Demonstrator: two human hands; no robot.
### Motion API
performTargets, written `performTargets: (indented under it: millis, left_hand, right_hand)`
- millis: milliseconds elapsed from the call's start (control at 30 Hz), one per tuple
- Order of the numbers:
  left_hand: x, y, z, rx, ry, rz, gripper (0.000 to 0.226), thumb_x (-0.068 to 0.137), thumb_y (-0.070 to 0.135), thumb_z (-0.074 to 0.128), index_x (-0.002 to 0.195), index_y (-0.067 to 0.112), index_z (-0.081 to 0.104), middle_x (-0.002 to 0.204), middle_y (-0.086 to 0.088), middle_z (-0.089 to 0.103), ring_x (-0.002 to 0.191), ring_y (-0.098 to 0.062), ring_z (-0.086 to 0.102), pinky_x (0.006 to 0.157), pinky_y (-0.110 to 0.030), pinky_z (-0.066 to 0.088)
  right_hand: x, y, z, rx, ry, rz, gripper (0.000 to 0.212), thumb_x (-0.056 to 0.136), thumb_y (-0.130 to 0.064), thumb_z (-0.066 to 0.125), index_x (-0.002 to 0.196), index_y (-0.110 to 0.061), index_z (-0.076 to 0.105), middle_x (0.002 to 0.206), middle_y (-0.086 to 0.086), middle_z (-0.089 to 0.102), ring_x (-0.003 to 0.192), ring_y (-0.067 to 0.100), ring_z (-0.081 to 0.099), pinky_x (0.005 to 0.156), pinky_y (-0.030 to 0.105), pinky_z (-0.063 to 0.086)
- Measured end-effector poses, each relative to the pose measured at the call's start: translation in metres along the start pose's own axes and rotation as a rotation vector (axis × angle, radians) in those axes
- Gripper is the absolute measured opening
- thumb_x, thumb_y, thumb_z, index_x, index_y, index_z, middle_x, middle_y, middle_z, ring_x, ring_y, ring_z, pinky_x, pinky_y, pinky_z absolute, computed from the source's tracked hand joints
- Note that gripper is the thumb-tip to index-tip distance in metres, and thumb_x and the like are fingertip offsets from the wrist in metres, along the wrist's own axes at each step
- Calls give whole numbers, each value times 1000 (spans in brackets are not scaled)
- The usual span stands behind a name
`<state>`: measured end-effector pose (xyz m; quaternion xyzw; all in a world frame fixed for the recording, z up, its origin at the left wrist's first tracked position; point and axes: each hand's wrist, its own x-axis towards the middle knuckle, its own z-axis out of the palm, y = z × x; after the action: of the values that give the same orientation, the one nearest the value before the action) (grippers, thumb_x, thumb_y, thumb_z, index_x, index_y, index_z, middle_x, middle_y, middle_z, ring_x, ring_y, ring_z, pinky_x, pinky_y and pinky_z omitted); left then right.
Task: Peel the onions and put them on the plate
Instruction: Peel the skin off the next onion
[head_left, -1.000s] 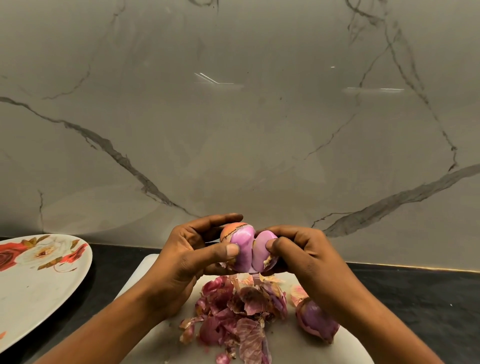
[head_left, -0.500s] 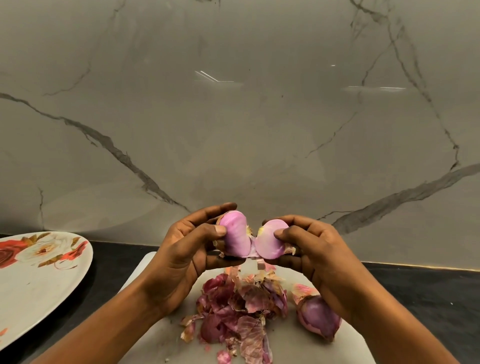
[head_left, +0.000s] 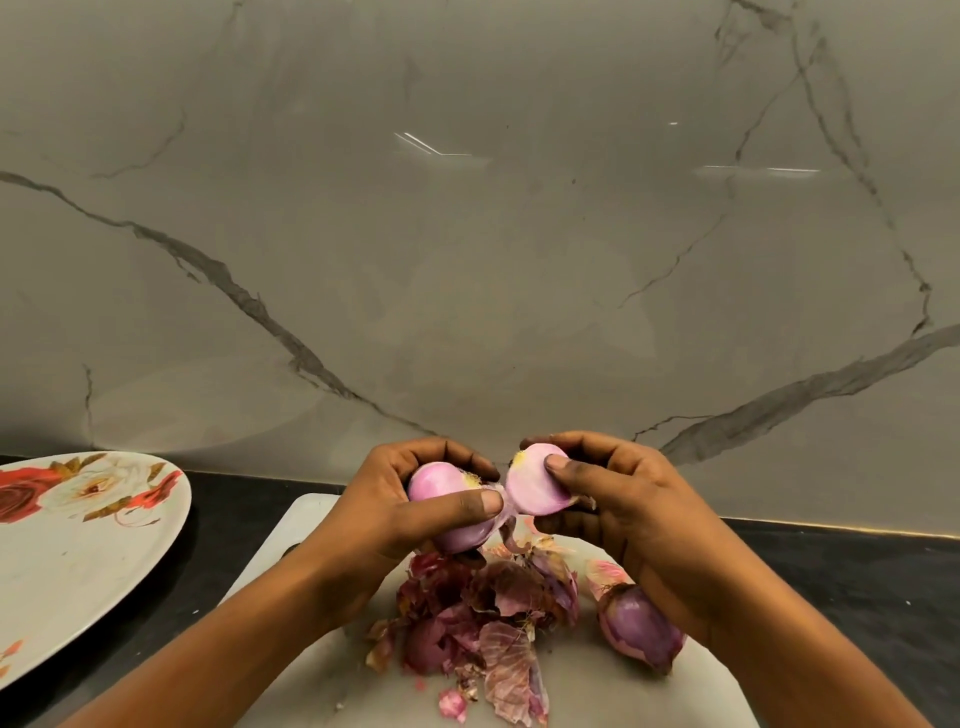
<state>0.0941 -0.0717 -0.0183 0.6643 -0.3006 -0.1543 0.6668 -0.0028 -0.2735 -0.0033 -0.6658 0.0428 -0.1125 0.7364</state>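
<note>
A peeled pink onion is split into two lobes above the white cutting board (head_left: 597, 691). My left hand (head_left: 395, 514) grips the left onion lobe (head_left: 441, 480), thumb across its front. My right hand (head_left: 618, 504) pinches the right onion lobe (head_left: 530, 486). A thin strip of skin still joins the two lobes at the bottom. Another purple onion (head_left: 636, 626) with some skin on it lies on the board under my right wrist. The flowered white plate (head_left: 78, 566) sits at the left with no onions visible on it.
A heap of purple onion peels (head_left: 483, 618) covers the middle of the board. The board rests on a black counter (head_left: 857, 587). A grey marble wall (head_left: 467, 234) rises right behind it.
The two lobes, pressed together a second ago, have been pulled apart sideways and lifted slightly. The peels, the other onion and the plate stayed put.
</note>
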Motion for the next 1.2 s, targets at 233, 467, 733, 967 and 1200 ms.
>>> performTargets:
  millis: [233,467,733,967,1200]
  left_hand:
    - [-3,1,4,66,-24,33,24,73,24,94,95,23,84,101,0,80,93,-16,76,71,-23,59]
    - [-3,-4,5,168,2,76,35,71,26,92,104,23,80,105,0,78,98,-22,75,76,-27,62]
    - [-1,-7,0,154,21,153,33,73,29,93,103,31,80,107,0,77,100,-24,75,78,-30,64]
    - [-2,-8,3,186,106,352,38,81,25,85,117,33,78,110,4,77,104,-21,75,79,-25,63]
    - [-1,-13,2,261,75,410,46,80,27,88,124,32,76,115,4,74,106,-24,73,81,-30,64]
  right_hand:
    - [-3,-10,-3,190,45,39,26,103,0,55,120,-6,74,113,24,77,98,46,77,80,38,67]
    - [-8,-16,-4,449,-91,133,55,78,-21,86,123,6,72,129,28,70,122,41,69,95,37,60]
    - [-11,-22,1,441,-26,214,48,93,-31,64,126,3,68,115,34,73,78,28,80,68,28,66]
    - [-12,-20,5,353,13,219,43,91,-28,68,120,3,71,110,31,75,83,29,78,71,29,65]
    - [-10,-15,6,194,3,192,33,98,-23,63,122,-2,70,104,30,76,76,28,76,66,28,64]
